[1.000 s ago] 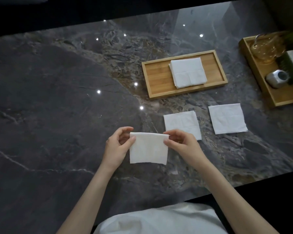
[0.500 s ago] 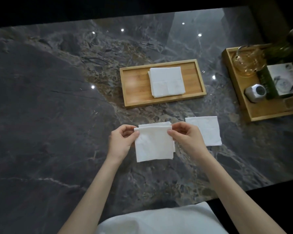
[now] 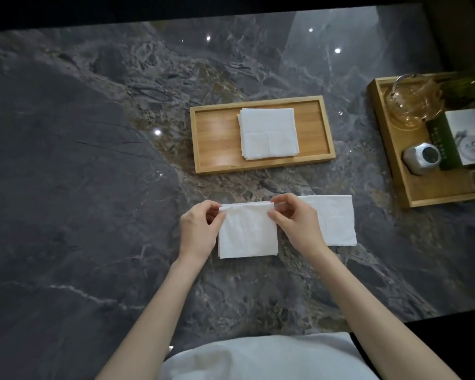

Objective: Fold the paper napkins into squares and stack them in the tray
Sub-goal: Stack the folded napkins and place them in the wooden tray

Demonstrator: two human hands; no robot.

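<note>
White napkin (image 3: 248, 231) held at its top edge, low in the centre of the frame.

Both hands have carried it from mid-air down over a second napkin on the desk (image 3: 66, 187); left hand (image 3: 199, 231) and right hand (image 3: 299, 226) each keep a pinching grip on an upper corner. Another napkin (image 3: 336, 220) lies just right. Folded stack (image 3: 269, 135) waits in the tray (image 3: 217, 138) above, so I judge placing comes next.

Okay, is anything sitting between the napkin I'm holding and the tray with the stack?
Nothing visible. Only bare marble lies between the held napkin and the tray. The other napkin lies off to the right.
</note>
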